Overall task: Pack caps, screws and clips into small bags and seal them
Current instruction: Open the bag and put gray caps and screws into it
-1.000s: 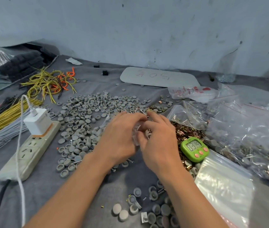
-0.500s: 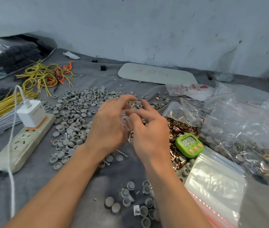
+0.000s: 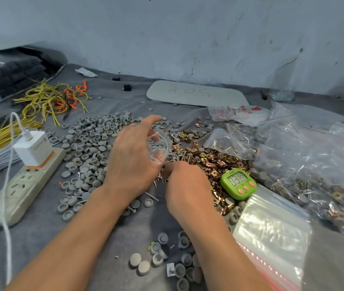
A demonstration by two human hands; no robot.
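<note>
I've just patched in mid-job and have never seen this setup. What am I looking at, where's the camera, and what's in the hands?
There is no machine here. A person works with bare hands, and the single view comes from a camera worn on their head, looking forward and down. The left hand holds a small clear bag with screws inside. The right hand is down at the loose screws. Its fingertips are hidden, so I cannot tell whether it grips any. On the grey cloth lie a heap of grey caps, coppery clips, a green timer, a stack of empty zip bags and filled bags on the right. A power strip with a white charger sits on the left.
</note>
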